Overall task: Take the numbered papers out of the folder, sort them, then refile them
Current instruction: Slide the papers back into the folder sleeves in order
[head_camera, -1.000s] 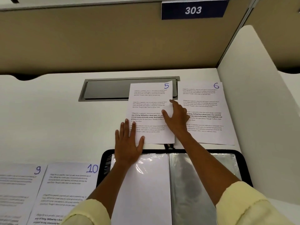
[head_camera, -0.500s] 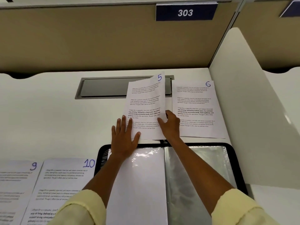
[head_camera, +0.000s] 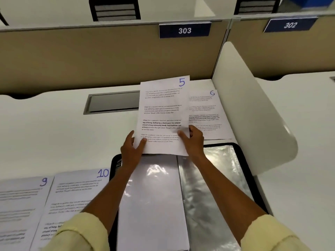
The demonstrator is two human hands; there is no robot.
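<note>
Paper 5 is lifted off the desk and tilted up, held at its lower corners by my left hand and my right hand. Its bottom edge hangs just above the top of the open black folder, whose clear sleeves lie flat; the left sleeve shows a blank white sheet. Paper 6 lies flat on the desk behind the folder, to the right of paper 5. Papers 9 and 10 lie side by side at the lower left.
A grey recessed cable tray sits in the white desk behind paper 5. A beige partition with plate 303 closes the back. A white rounded divider walls off the right side.
Paper 5 lay flat under both hands; my right hand lifted its right edge, and now both hands hold it up off the desk toward the folder. The view has tilted upward.
</note>
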